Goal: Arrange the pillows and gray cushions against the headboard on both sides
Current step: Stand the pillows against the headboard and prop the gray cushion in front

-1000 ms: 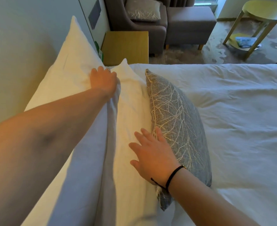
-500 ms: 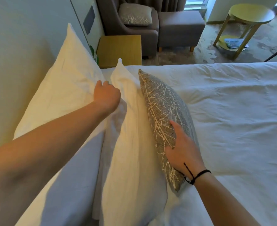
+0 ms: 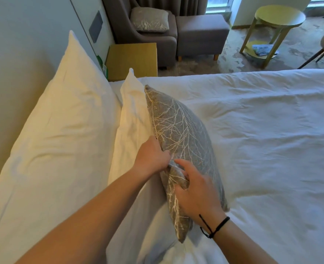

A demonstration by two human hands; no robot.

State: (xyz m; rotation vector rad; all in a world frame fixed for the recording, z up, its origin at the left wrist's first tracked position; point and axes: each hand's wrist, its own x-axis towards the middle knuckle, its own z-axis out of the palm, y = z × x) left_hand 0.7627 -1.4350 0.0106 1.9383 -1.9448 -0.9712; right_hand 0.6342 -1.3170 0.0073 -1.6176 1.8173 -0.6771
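Note:
A large white pillow (image 3: 62, 130) leans on the pale headboard (image 3: 14, 63) at the left. In front of it stands a second white pillow (image 3: 132, 115). A gray cushion (image 3: 182, 130) with a pale branch pattern stands upright against that second pillow. My left hand (image 3: 150, 157) grips the cushion's upper edge from the pillow side. My right hand (image 3: 197, 191), with a black cord on its wrist, pinches the same edge a little nearer to me.
The white duvet (image 3: 262, 140) covers the bed to the right. Beyond the bed stand a wooden nightstand (image 3: 132, 58), a brown armchair (image 3: 157, 40) holding another gray cushion (image 3: 149, 20), a footstool (image 3: 201, 33) and a round yellow side table (image 3: 279, 16).
My left hand left the white pillows and came over to the gray cushion's top edge. My right hand shifted from the cushion's face up to that edge and closed on it.

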